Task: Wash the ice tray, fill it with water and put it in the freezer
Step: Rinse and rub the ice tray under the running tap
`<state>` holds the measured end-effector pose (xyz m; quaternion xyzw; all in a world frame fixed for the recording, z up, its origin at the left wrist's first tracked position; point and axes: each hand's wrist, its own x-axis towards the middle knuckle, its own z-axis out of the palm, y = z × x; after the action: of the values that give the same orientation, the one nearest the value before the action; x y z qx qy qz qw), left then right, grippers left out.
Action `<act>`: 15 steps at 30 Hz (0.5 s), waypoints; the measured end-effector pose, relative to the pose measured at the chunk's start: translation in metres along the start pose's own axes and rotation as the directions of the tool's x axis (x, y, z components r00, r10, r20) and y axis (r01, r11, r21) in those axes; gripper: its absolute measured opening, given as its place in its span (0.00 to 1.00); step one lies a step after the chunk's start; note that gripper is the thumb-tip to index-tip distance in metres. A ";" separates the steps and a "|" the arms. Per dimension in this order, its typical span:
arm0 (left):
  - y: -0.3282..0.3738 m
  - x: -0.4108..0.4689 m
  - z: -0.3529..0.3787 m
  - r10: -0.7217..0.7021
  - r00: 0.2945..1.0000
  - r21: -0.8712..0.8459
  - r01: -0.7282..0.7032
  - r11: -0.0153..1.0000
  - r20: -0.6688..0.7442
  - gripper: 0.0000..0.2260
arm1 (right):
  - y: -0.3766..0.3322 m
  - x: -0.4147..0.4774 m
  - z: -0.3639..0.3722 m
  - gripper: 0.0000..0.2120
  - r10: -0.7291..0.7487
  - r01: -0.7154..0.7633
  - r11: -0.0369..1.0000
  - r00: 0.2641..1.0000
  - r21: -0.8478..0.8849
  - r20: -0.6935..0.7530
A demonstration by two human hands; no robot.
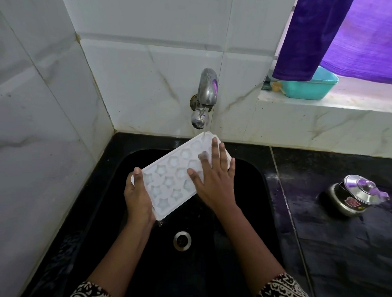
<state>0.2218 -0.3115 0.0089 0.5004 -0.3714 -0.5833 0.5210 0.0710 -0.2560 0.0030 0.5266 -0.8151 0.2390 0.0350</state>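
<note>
Sleeves [283, 293] patterned, at the frame bottom. Drain [182, 240] in the black sink [243, 217]. Left hand [139, 197] grips the tray's [169, 181] near end, thumb over the rim. Right hand [213, 182] lies flat on the star cavities, fingers spread. Tray is held tilted above the sink, far corner under the tap [206, 90]; a thin stream [204, 128] hits it. Pot [354, 195] on the counter at right. Tub [310, 87] and curtain [330, 30] beyond.

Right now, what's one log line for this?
step: washing | left hand: grips ice tray | right hand: flat on it | tap: running | over sink
</note>
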 end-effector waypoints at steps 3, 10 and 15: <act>0.002 0.006 -0.004 0.027 1.000 0.007 -0.027 1.000 -0.011 0.11 | 0.005 0.001 -0.004 0.33 0.022 -0.033 0.993 0.995 0.116 0.095; -0.001 0.001 -0.003 0.007 1.000 -0.001 -0.007 1.000 -0.012 0.10 | -0.003 -0.001 0.001 0.31 -0.009 0.009 1.000 1.000 -0.004 0.001; 0.002 0.002 -0.007 0.032 0.999 0.012 -0.031 0.999 -0.018 0.11 | 0.010 0.004 -0.008 0.29 0.022 -0.022 1.000 1.000 -0.004 0.005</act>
<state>0.2294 -0.3128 0.0089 0.5026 -0.3780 -0.5684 0.5305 0.0587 -0.2530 0.0079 0.5182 -0.8213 0.2364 0.0315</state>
